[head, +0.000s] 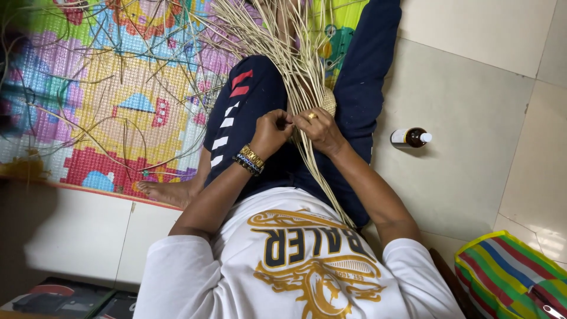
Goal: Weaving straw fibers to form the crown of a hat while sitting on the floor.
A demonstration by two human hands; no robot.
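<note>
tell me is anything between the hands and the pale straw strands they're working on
Nothing visible. The left hand and right hand both already pinch the straw strands directly, over the lap.

Free room and obstacles, head view.

- Pale floor tiles, right of the legs: open ground, broken only by a small brown bottle lying on its side near the knee.
- Striped bag, lower right corner: blocks that corner.
- Colourful play mat, left: littered with loose thin strands crossing at all angles; no clean path across.
- Bundle of pale reed strips: fans out over the lap and upward, filling the space between the left hand and right hand.
- White floor, lower left: bare.
</note>
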